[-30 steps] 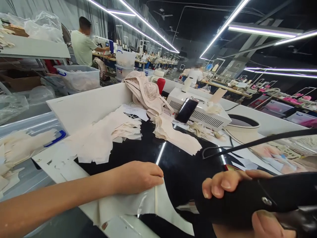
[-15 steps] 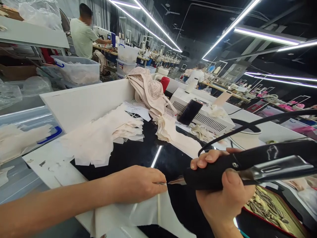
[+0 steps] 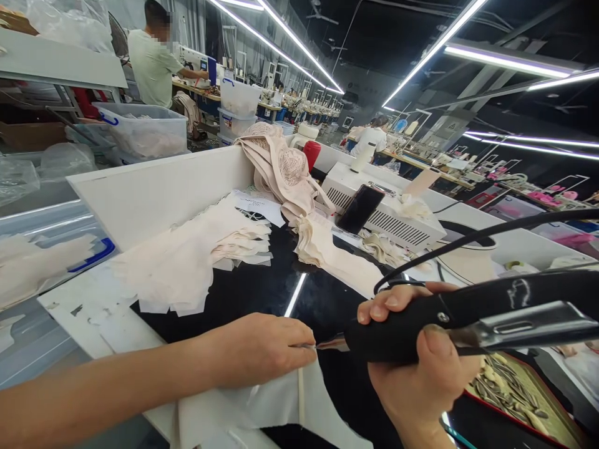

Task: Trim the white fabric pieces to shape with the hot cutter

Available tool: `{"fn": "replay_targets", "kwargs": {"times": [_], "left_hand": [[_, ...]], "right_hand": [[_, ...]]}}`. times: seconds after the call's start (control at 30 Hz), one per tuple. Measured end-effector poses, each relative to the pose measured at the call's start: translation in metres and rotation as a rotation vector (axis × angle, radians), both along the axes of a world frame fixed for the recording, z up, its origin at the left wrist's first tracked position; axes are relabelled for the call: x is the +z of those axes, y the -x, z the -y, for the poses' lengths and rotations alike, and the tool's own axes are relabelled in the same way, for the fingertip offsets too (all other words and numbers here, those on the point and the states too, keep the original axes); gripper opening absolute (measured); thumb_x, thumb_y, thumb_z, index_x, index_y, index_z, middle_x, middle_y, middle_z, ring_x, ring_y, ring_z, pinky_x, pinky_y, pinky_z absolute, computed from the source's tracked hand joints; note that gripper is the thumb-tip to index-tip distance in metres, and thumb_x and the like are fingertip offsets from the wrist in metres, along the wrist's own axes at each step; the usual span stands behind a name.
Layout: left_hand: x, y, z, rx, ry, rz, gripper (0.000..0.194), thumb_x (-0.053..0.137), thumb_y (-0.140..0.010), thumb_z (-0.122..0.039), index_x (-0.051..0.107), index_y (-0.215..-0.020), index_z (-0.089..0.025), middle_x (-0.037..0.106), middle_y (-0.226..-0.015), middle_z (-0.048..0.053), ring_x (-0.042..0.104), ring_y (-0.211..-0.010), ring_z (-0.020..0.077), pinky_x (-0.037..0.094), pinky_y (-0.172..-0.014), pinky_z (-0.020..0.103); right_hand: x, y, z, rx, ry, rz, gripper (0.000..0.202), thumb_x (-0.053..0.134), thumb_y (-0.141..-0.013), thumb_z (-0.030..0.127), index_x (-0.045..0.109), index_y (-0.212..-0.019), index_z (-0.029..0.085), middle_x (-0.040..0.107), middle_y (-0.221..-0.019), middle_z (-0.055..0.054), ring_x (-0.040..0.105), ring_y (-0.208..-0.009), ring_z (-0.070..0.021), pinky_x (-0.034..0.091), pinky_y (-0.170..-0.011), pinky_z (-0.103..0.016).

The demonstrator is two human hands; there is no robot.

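Note:
My left hand [image 3: 269,349] is closed in a pinch at the centre, above the black glossy tabletop [image 3: 341,399]. From it hangs a pale fabric piece [image 3: 271,408] with a narrow beige strip [image 3: 301,399] down it. My right hand [image 3: 425,380] wraps round a black corded hand tool [image 3: 393,333] with a silver metal lever [image 3: 528,327] along its side. The tool's thin metal tip [image 3: 333,343] points left and reaches my left fingertips; whether it touches the fabric is hidden by the fingers.
Stacked pale fabric pieces [image 3: 187,255] lie at left, a smaller stack [image 3: 332,252] beyond. A phone [image 3: 360,209] leans on a white vented box [image 3: 397,227]. Beige lace garments [image 3: 281,168] drape over the low partition. A tray [image 3: 552,393] of seeds sits at right. Two people work farther back.
Both hands keep nearly the same place and grip. The view has shifted slightly, and the right hand with the tool sits a touch farther left.

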State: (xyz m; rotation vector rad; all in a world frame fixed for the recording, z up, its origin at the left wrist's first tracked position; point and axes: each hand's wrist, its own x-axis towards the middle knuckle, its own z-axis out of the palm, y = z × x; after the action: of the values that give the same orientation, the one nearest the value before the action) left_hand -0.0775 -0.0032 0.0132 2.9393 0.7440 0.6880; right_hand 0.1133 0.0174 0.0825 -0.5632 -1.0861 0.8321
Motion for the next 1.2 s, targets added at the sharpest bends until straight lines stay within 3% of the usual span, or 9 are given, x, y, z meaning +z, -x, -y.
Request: {"fn": "replay_targets", "kwargs": {"times": [0.17,0.37,0.7,0.83,1.0,1.2], "left_hand": [[-0.005,0.002,-0.001,0.007,0.008,0.014,0.019,0.055,-0.108,-0.009,0.068,-0.119,-0.018,0.072,-0.129,0.007,0.071,-0.115,0.0188,0.060,-0.086,0.025],[-0.010,0.004,-0.001,-0.006,-0.007,0.057,0.020,0.062,-0.105,-0.012,0.070,-0.122,-0.020,0.071,-0.135,0.007,0.072,-0.120,0.0208,0.063,-0.089,0.027],[-0.006,0.004,-0.001,-0.013,-0.004,0.077,0.016,0.062,-0.107,-0.015,0.071,-0.119,-0.019,0.072,-0.131,0.007,0.073,-0.119,0.0207,0.063,-0.090,0.027],[-0.006,0.006,-0.003,-0.022,0.011,0.065,0.020,0.062,-0.105,-0.009,0.071,-0.119,-0.018,0.072,-0.132,0.007,0.072,-0.120,0.0206,0.064,-0.092,0.027],[0.001,0.006,-0.002,-0.067,-0.011,0.090,0.020,0.057,-0.106,-0.006,0.069,-0.119,-0.014,0.074,-0.129,0.010,0.068,-0.128,0.0246,0.060,-0.104,0.033],[0.011,-0.005,0.007,-0.094,0.063,0.045,0.016,0.057,-0.102,-0.002,0.068,-0.104,-0.014,0.073,-0.103,0.006,0.069,-0.098,0.0184,0.060,-0.090,0.027]], "right_hand": [[0.001,0.000,0.001,-0.006,0.011,0.020,0.032,0.082,-0.080,0.030,0.064,-0.107,0.026,0.064,-0.074,0.004,0.061,-0.061,-0.0152,0.055,-0.052,-0.028],[0.004,-0.006,0.006,-0.026,0.001,-0.007,0.040,0.087,-0.074,0.036,0.065,-0.106,0.024,0.065,-0.071,0.004,0.058,-0.057,-0.0154,0.054,-0.047,-0.028],[0.001,-0.002,0.015,-0.010,-0.002,-0.006,0.034,0.084,-0.079,0.031,0.066,-0.108,0.025,0.065,-0.073,0.004,0.060,-0.059,-0.0151,0.056,-0.049,-0.027],[0.005,-0.005,0.017,0.005,0.020,0.003,0.032,0.083,-0.080,0.029,0.066,-0.106,0.025,0.065,-0.073,0.004,0.060,-0.060,-0.0153,0.056,-0.050,-0.028],[0.008,-0.014,0.021,-0.058,0.016,-0.022,0.037,0.084,-0.076,0.035,0.065,-0.106,0.024,0.064,-0.071,0.004,0.058,-0.057,-0.0158,0.054,-0.047,-0.028],[0.005,-0.014,0.025,-0.001,-0.004,-0.018,0.034,0.086,-0.079,0.033,0.067,-0.106,0.025,0.066,-0.073,0.003,0.060,-0.059,-0.0151,0.056,-0.049,-0.027]]}}
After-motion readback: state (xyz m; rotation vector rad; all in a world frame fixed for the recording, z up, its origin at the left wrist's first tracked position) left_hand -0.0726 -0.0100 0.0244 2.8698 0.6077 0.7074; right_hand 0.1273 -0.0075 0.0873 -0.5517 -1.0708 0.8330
